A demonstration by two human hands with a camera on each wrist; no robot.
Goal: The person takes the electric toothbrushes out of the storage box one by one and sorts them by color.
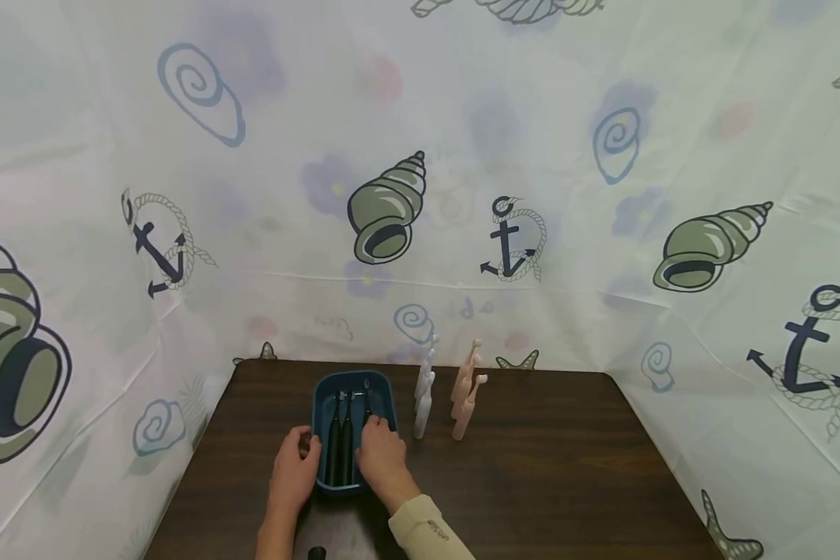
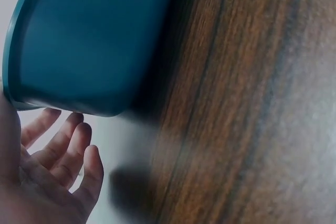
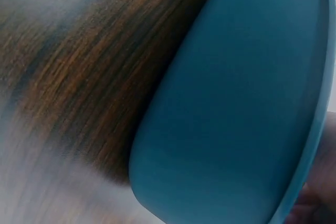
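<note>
A blue tub [image 1: 318,420] stands on the table, with black electric toothbrushes [image 1: 346,439] lying lengthwise inside. My right hand [image 1: 383,455] reaches over the tub's right rim, its fingers curled around another black toothbrush [image 1: 367,397] whose handle they mostly cover. The right wrist view has the tub's outer wall [image 3: 226,103] in front, and part of that hand [image 3: 320,182] behind the rim. My left hand [image 1: 295,470] is at the tub's left rim, thumb beside it. Its fingers [image 2: 79,140] are loosely bent near the tub's end in the left wrist view, holding nothing.
Right of the tub, white electric toothbrushes [image 1: 423,404] stand upright in a row, beside a row of pink ones [image 1: 465,400]. A small dark object [image 1: 316,553] shows at the bottom edge. Behind the dark wooden table [image 1: 546,467] hangs a patterned cloth [image 1: 448,117].
</note>
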